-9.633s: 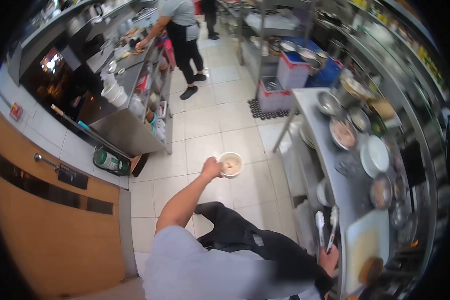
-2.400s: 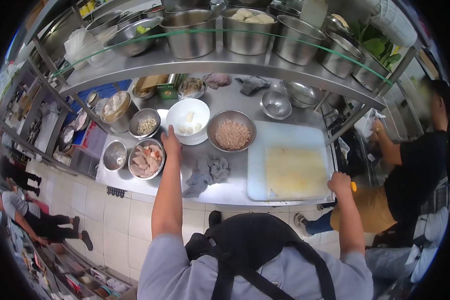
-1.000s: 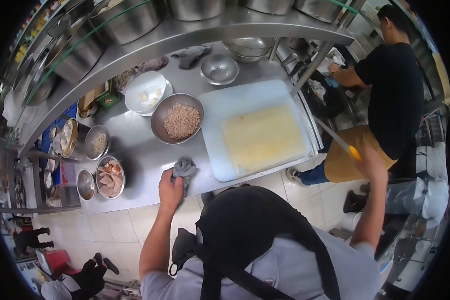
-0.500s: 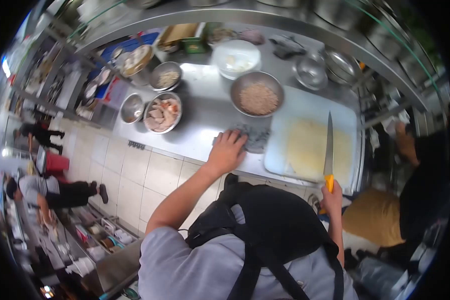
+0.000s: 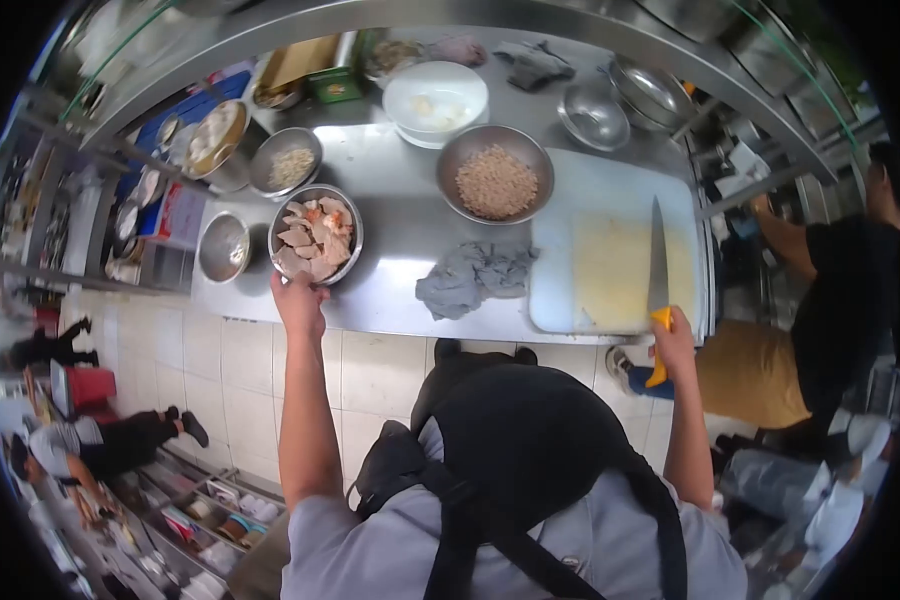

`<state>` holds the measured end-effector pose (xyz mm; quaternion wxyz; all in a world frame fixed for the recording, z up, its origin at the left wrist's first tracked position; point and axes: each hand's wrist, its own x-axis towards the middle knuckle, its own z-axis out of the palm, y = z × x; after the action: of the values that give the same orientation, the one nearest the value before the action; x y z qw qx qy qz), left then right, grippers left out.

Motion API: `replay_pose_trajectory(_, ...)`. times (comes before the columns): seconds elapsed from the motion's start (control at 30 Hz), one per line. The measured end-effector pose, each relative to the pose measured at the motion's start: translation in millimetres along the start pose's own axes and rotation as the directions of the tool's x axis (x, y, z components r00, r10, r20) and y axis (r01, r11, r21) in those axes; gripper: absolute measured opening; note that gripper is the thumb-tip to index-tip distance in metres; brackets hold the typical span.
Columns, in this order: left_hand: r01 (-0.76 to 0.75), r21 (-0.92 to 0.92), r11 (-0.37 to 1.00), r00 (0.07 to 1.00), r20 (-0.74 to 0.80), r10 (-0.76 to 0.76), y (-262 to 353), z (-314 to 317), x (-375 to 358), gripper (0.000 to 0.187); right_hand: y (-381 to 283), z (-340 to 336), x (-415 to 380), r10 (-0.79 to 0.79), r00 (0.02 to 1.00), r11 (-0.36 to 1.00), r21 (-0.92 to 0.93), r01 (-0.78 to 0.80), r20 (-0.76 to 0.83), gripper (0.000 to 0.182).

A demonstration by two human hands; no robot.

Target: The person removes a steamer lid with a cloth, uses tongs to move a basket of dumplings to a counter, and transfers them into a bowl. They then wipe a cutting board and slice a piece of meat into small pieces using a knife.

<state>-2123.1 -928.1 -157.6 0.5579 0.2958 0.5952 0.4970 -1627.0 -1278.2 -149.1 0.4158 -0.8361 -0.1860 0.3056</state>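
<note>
My left hand (image 5: pixel 300 302) grips the near rim of a metal bowl that holds pieces of pale meat (image 5: pixel 315 238). My right hand (image 5: pixel 674 345) is closed round the yellow handle of a long knife (image 5: pixel 659 255), whose blade points away over a white cutting board (image 5: pixel 550 290) with a yellowish stained area. A crumpled grey cloth (image 5: pixel 475 277) lies on the steel table between my hands. Behind the cloth stands a metal bowl of minced, pinkish pieces (image 5: pixel 497 183).
Left of the meat are a small metal bowl (image 5: pixel 224 248) and a bowl of chopped pale bits (image 5: pixel 290 166). A white bowl (image 5: pixel 436 100) and a steel bowl (image 5: pixel 594 117) stand behind. A co-worker (image 5: pixel 840 260) is at the right; others are at far left.
My left hand has left the grey cloth and moved left to the meat bowl, taking hold of its rim. The knife is still in my right hand. The camera view has shifted.
</note>
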Motion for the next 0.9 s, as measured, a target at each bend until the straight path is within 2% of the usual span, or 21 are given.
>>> replay_pose_trajectory(0.07,-0.042,0.069,0.997,0.997,0.066,0.038,-7.9,14.0,-3.0,0.056,-4.0,-1.0,3.5,0.012,0.997,0.981,-0.192,0.002,0.071,0.027)
replay_pose_trajectory(0.1,-0.007,0.08,0.997,0.993,0.115,-0.003,-9.1,20.8,-5.2,0.058,-15.0,2.0,-0.2,0.024,0.998,0.982,-0.187,-0.013,0.057,0.027)
replay_pose_trajectory(0.13,-0.005,0.087,0.996,0.992,0.127,-0.006,-8.7,27.6,-7.8,0.058,-28.0,6.6,-5.8,0.037,0.998,0.986,-0.166,-0.027,0.057,0.036)
replay_pose_trajectory(0.17,-0.023,0.211,0.977,0.984,0.175,-0.015,-6.9,34.7,-12.2,0.059,-34.7,7.4,-8.7,0.045,0.997,0.989,-0.146,-0.036,0.06,0.044)
replay_pose_trajectory(0.2,-0.048,0.329,0.943,0.976,0.217,-0.026,-5.5,40.1,-16.8,0.06,-30.3,4.9,-6.4,0.044,0.997,0.989,-0.141,-0.036,0.057,0.044)
replay_pose_trajectory(0.23,-0.439,0.655,0.614,0.888,0.212,0.409,-27.5,36.6,-5.7,0.061,-22.0,4.2,-1.5,0.064,0.996,0.99,-0.132,-0.055,0.063,0.053)
replay_pose_trajectory(0.27,-0.448,0.652,0.611,0.883,0.217,0.416,-21.3,46.2,-16.6,0.061,-14.1,1.7,4.4,0.083,0.994,0.99,-0.123,-0.074,0.068,0.063)
replay_pose_trajectory(0.33,-0.657,0.738,0.154,0.659,0.463,0.592,13.8,81.1,-65.6,0.051,-2.1,-2.5,15.9,0.084,0.992,0.991,-0.114,-0.074,0.091,0.069)
replay_pose_trajectory(0.37,-0.538,0.832,0.137,0.813,0.469,0.345,39.2,110.5,-100.3,0.038,3.6,-5.8,16.9,0.097,0.988,0.99,-0.116,-0.083,0.122,0.075)
replay_pose_trajectory(0.4,-0.54,0.831,0.135,0.811,0.47,0.349,30.1,119.4,-95.6,0.038,5.3,-9.2,18.7,0.094,0.988,0.99,-0.113,-0.08,0.122,0.075)
replay_pose_trajectory(0.47,-0.584,0.794,-0.168,0.746,0.607,0.274,3.8,122.2,-67.7,0.029,4.3,-7.8,19.5,0.054,0.985,0.999,-0.01,-0.053,0.162,0.061)
replay_pose_trajectory(0.5,-0.56,0.819,-0.127,0.788,0.574,0.224,3.2,123.6,-59.0,0.028,-10.4,-11.8,12.7,0.025,0.979,0.999,0.017,-0.029,0.204,0.043)
replay_pose_trajectory(0.63,-0.507,0.855,-0.106,0.81,0.515,0.281,13.0,114.6,-37.8,0.028,-0.4,-20.9,19.4,-0.06,0.958,0.995,0.09,0.036,0.279,0.03)
replay_pose_trajectory(0.7,-0.642,0.747,0.172,0.725,0.519,0.453,25.1,102.3,-35.6,0.027,-0.2,-24.1,22.4,-0.083,0.948,0.994,0.095,0.056,0.306,0.031)
replay_pose_trajectory(0.73,-0.633,0.756,0.166,0.728,0.509,0.459,25.4,96.2,-36.4,0.027,2.5,-23.0,25.5,-0.09,0.943,0.993,0.1,0.061,0.32,0.031)
replay_pose_trajectory(0.77,-0.544,0.66,0.518,0.839,0.407,0.362,31.0,101.8,-50.6,0.025,6.2,-21.8,29.4,-0.081,0.941,0.993,0.103,0.05,0.328,0.031)
replay_pose_trajectory(0.8,-0.369,0.475,0.799,0.913,0.346,0.216,33.8,109.5,-61.3,0.024,7.0,-22.9,31.7,-0.07,0.942,0.994,0.106,0.037,0.328,0.031)
replay_pose_trajectory(0.83,-0.373,0.471,0.799,0.91,0.354,0.217,34.1,117.2,-71.1,0.024,5.9,-24.1,33.2,-0.071,0.945,0.994,0.107,0.038,0.319,0.031)
replay_pose_trajectory(0.9,-0.254,0.286,0.924,0.892,0.438,0.109,27.2,134.5,-92.3,0.02,0.2,-24.4,30.1,-0.082,0.938,0.994,0.099,0.052,0.337,0.031)
